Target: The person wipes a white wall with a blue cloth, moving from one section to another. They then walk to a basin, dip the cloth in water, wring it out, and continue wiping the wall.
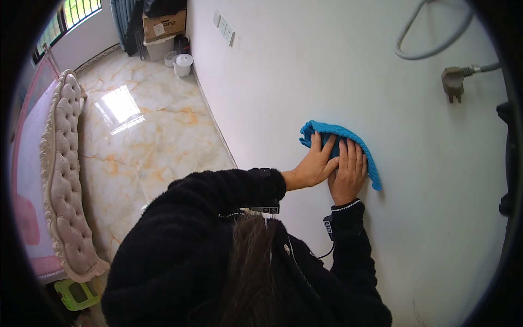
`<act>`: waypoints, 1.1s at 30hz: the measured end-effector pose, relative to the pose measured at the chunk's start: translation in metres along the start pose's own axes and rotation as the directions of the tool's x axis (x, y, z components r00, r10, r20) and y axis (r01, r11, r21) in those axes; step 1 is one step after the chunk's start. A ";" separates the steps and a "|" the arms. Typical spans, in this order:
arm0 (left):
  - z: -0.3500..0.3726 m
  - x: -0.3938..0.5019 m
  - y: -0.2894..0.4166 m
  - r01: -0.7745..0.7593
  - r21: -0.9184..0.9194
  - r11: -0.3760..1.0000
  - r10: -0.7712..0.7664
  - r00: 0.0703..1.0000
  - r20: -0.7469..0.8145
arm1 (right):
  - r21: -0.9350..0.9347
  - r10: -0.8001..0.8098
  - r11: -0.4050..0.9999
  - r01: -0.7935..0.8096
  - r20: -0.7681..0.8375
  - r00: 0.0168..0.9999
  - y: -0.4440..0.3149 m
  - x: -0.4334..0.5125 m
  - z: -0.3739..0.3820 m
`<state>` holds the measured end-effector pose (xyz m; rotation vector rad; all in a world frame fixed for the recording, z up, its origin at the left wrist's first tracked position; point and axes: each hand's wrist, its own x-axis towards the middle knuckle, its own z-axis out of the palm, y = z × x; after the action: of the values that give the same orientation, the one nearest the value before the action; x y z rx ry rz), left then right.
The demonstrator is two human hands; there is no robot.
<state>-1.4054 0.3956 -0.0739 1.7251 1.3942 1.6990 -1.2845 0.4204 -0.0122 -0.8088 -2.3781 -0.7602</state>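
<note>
A blue cloth (343, 130) lies folded against the white wall (286, 86), its thick edge curving above and to the right of both hands. My left hand (312, 163) presses on it with spread fingers, the fingertips resting on the folds at the upper left. Beside it, my right hand (348, 173) lies flat on the cloth with its fingers close together. The two hands touch near the left thumb. Both palms are hidden, and neither hand is plainly closed around the fabric. Black fuzzy sleeves cover both forearms.
A grey power plug (452, 81) and a looped cable (435, 53) hang at the upper right. Wall sockets (226, 32) sit at the top. To the left are a tufted headboard (69, 163), a marble-patterned floor (163, 135), a green plastic stool (75, 300) and a cardboard box (173, 26).
</note>
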 end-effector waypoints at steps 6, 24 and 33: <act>-0.042 0.013 -0.015 -0.165 0.097 0.981 0.168 0.986 -0.019 | -0.026 -0.004 1.000 0.002 -0.061 0.998 -0.027 0.034 0.013; -0.301 0.220 -0.286 0.052 0.088 0.995 -0.012 0.913 -0.409 | 0.075 -0.311 0.948 0.308 0.030 0.950 -0.180 0.369 0.229; -0.324 0.182 -0.383 0.196 -0.017 0.980 -0.191 0.923 -0.334 | 0.147 -0.443 0.895 0.421 0.177 0.879 -0.220 0.367 0.307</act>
<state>-1.8825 0.5941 -0.2059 1.2928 1.6645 1.9334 -1.7709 0.6107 -0.0797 -0.3190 -2.8083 -0.7404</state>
